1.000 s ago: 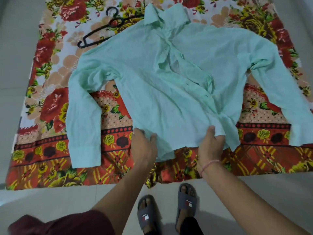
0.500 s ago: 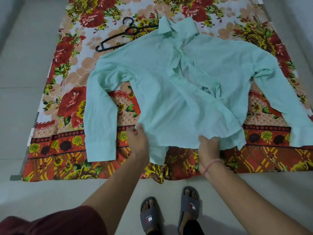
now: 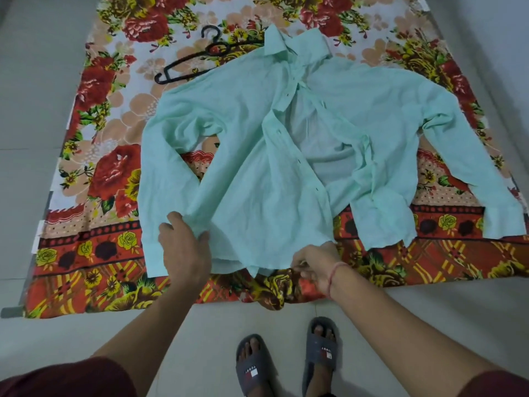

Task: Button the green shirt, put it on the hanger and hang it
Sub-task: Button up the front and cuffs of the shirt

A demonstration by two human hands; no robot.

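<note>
1. While the green shirt (image 3: 257,173) lies front-up and unbuttoned on a flowered sheet (image 3: 94,179) spread over the floor, both hands work at its near hem.
2. Left hand (image 3: 186,250) rests on the hem's left part, thumb over the cloth and fingers spread; whether its grip has closed on the cloth I cannot tell.
3. Right hand (image 3: 315,262) pinches the hem at the front opening.
4. Hanger (image 3: 200,53), black, lies on the sheet, partly under the shirt's shoulder beside the collar.
</note>
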